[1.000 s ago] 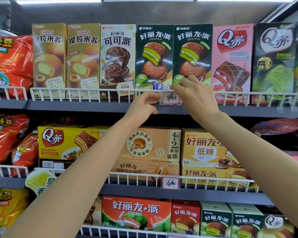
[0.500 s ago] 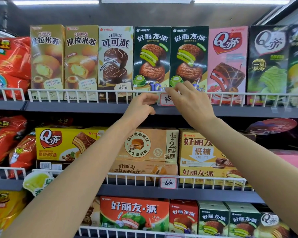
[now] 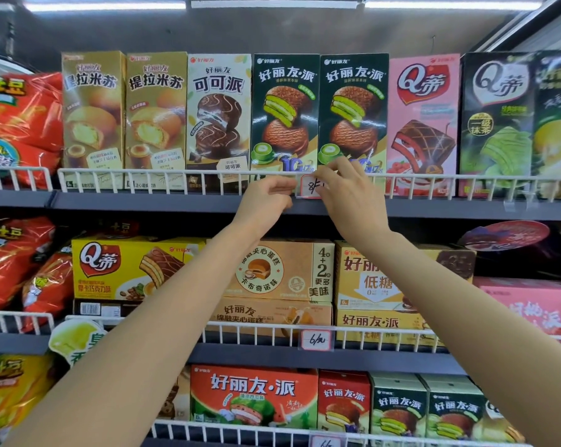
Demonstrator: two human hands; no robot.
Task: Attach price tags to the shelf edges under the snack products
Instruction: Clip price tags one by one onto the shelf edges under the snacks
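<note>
At the top shelf, head view:
Price tag (image 3: 309,187): hangs on the white wire rail (image 3: 176,173) under the green pie boxes (image 3: 318,111), partly covered.
Left hand (image 3: 268,201): fingertips pinch the tag's left edge.
Right hand (image 3: 348,191): fingers curled over its right side and the rail.
Risk: if unclipped, letting go could drop it or leave it crooked.
Second risk: tugging may tear it.

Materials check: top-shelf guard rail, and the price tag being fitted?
Guard rail: looks like white-coated metal wire, thin welded bars with a slight sheen. Price tag: seems a paper card with handwritten ink inside a clear glossy plastic holder; partly hidden by the right hand.
</note>
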